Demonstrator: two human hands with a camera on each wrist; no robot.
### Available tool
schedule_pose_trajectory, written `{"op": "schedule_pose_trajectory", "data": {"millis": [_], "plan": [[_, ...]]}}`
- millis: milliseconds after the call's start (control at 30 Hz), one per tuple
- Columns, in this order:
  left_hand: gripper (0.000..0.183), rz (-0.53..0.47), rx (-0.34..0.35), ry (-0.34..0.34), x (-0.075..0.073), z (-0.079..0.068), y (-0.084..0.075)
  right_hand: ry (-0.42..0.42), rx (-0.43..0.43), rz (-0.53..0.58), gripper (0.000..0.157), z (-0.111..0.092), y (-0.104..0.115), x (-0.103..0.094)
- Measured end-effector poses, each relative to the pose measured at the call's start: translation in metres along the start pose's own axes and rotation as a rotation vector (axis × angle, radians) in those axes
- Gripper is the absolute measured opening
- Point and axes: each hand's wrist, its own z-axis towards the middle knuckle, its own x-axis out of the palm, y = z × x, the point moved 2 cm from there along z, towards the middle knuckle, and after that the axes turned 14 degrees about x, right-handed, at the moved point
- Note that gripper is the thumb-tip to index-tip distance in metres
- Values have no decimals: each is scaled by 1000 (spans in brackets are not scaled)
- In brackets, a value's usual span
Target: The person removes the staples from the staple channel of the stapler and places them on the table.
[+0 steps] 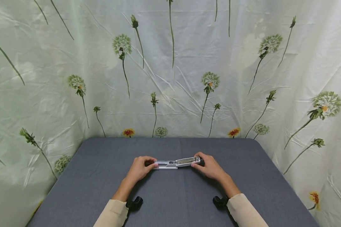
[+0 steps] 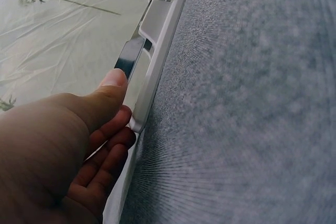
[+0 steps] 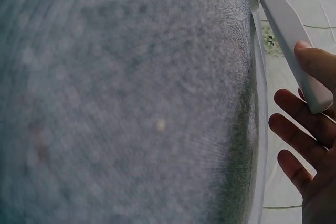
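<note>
A white stapler (image 1: 187, 162) lies spread out flat, hinged near its middle, over the cloth-covered table. My left hand (image 1: 139, 169) pinches its left end. In the left wrist view, that thumb (image 2: 114, 80) presses on the metal magazine (image 2: 130, 56), with fingertips beside the end of the white base (image 2: 160, 59). My right hand (image 1: 211, 168) grips the swung-back top cover at the right end, its metal inside facing up in the head view. The right wrist view shows the cover's smooth white outside (image 3: 289, 35) between thumb and fingers; the lower fingers are loosely bent.
Grey-blue cloth covers the table (image 1: 170, 195). Behind and at both sides hangs a pale curtain (image 1: 176, 78) printed with dandelions. Black straps with curved mounts (image 1: 134, 204) sit on both wrists, by the cream sleeves (image 1: 112, 212).
</note>
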Motion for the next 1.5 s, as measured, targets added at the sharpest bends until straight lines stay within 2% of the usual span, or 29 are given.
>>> {"op": "schedule_pose_trajectory", "data": {"millis": [267, 500, 667, 933, 1033, 1267, 1500], "plan": [[18, -5, -7, 5, 0, 2, -1, -15, -21, 12, 42, -3, 12, -3], [18, 5, 3, 3, 0, 2, 1, -88, -87, 12, 33, -1, 34, -1], [18, 4, 6, 5, -1, 3, -1, -111, -91, 40, 25, 4, 51, 9], [16, -11, -6, 4, -1, 2, -1, -98, -163, 39, 19, 7, 73, 34], [16, -14, -3, -1, -1, 2, -2, -94, -172, 15, 17, 9, 81, 42], [17, -16, 7, -5, 0, 2, -2, -106, -193, -168, 7, 12, 88, 56], [15, -29, -3, 7, -2, 1, -3, -142, -202, -226, 8, 12, 92, 61]]}}
